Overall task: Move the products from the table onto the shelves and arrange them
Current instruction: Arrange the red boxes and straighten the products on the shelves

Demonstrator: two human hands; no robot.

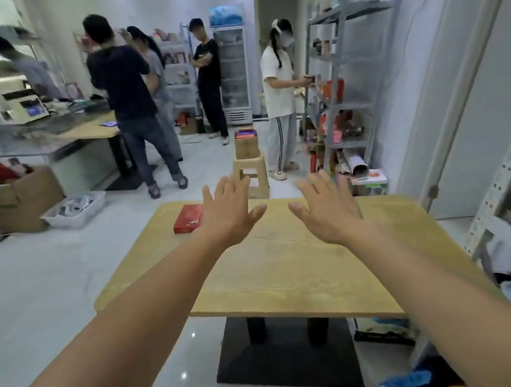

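1. A glass-door fridge [233, 74] stood at the far wall, a person in black [208, 77] just left of it.
2. A beige stool [251, 174] carried a small cardboard box [246, 148].
3. At the left, a large cardboard box [23, 201] sat on the floor, a white bin [76, 210] just right of it.
4. A person in a white shirt [277, 84] stood right of the stool.

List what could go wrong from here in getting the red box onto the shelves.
The red box lies by the table's far left edge; the open left hand could nudge it off. Floor clutter beside the near shelf could trip a step. A person in white stands at the far shelf, so a bump is possible.
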